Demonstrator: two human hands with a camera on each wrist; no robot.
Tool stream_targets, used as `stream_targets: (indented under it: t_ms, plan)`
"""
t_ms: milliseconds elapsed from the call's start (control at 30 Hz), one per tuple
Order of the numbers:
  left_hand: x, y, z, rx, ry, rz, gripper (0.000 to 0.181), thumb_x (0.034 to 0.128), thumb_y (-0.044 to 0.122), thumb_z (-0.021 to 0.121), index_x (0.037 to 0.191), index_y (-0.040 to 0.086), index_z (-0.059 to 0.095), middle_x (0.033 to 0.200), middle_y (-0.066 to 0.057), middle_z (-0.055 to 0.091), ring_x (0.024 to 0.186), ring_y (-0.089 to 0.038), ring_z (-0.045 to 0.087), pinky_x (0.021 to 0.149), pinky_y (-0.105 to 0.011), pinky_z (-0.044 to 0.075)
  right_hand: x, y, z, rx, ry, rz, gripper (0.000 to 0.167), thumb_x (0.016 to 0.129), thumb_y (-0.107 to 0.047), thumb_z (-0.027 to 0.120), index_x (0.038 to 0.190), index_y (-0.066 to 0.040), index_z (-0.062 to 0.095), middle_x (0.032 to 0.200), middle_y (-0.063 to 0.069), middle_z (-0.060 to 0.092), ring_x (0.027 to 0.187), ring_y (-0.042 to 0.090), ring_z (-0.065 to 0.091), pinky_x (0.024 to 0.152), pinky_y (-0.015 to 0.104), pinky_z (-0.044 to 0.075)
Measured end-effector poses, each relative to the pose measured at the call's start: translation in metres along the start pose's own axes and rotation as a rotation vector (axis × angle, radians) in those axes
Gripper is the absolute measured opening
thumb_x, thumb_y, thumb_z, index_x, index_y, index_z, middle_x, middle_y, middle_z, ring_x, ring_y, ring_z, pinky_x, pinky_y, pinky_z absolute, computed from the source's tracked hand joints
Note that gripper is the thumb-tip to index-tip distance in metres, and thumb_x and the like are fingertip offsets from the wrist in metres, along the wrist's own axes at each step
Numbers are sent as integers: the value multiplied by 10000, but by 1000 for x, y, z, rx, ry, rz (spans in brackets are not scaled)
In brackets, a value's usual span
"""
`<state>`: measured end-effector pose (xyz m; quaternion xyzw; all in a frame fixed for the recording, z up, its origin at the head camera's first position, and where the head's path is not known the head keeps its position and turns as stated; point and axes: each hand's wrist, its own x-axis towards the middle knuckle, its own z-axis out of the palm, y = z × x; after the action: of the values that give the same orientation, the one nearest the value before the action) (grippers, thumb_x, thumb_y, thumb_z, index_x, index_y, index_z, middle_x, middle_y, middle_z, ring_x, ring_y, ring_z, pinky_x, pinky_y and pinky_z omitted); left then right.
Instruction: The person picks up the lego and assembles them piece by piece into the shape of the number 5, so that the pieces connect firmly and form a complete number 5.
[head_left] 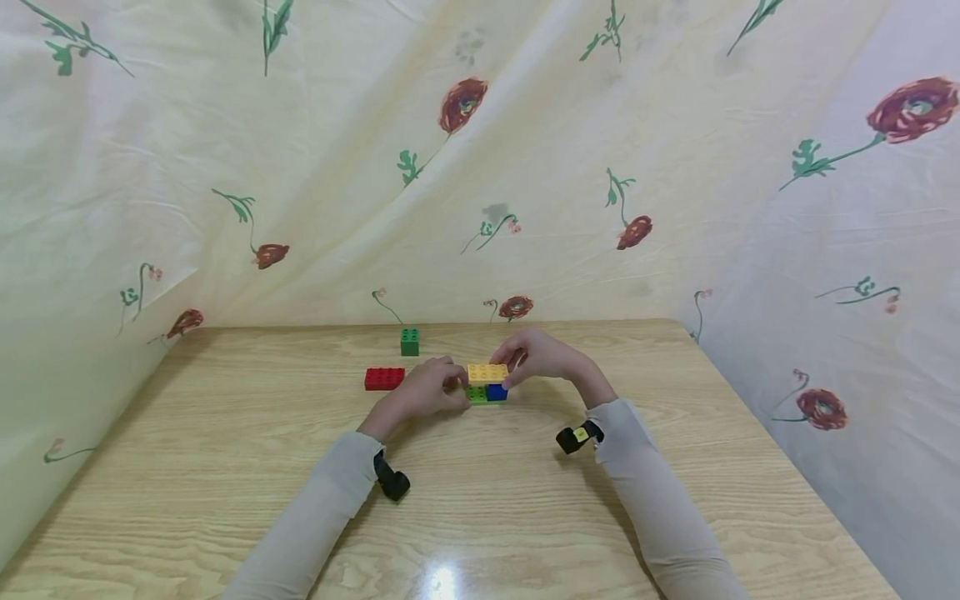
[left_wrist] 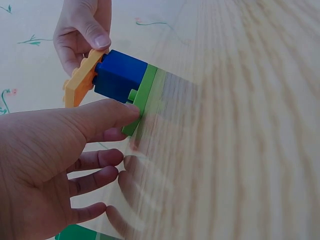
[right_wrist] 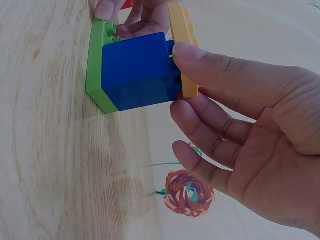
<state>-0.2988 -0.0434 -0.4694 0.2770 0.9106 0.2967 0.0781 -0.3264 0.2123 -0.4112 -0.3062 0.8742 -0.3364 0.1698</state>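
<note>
A light green plate [right_wrist: 96, 70] lies flat on the wooden table, with a blue brick [right_wrist: 135, 75] standing on one end of it. Over the blue brick sits a yellow-orange plate [head_left: 487, 372]; studs show in a narrow gap between the two, and the plate looks slightly tilted in the left wrist view. My right hand [head_left: 547, 357] pinches the end of the yellow-orange plate between thumb and fingers. At the other end, my left hand [head_left: 433, 387] holds the light green plate with thumb and forefinger, its other fingers spread loosely.
A red brick [head_left: 385, 379] lies left of the stack, close behind my left hand. Farther back stands a small dark green brick [head_left: 409, 342]. A flowered cloth [head_left: 337, 167] hangs behind the table [head_left: 480, 508] and along its sides.
</note>
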Motion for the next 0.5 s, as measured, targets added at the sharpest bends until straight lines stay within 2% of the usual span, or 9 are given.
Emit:
stream_targets:
  t_ms: [500]
  plan:
    - [-3, 2, -1, -1, 6, 17, 238, 878, 260, 803, 1066, 149, 708, 988, -3, 579, 919, -174, 519, 820, -323, 458, -1, -2, 1, -6, 2, -1, 327, 822, -102, 849, 1133, -62, 757, 1052, 74, 738, 899, 171, 634, 774, 285, 549]
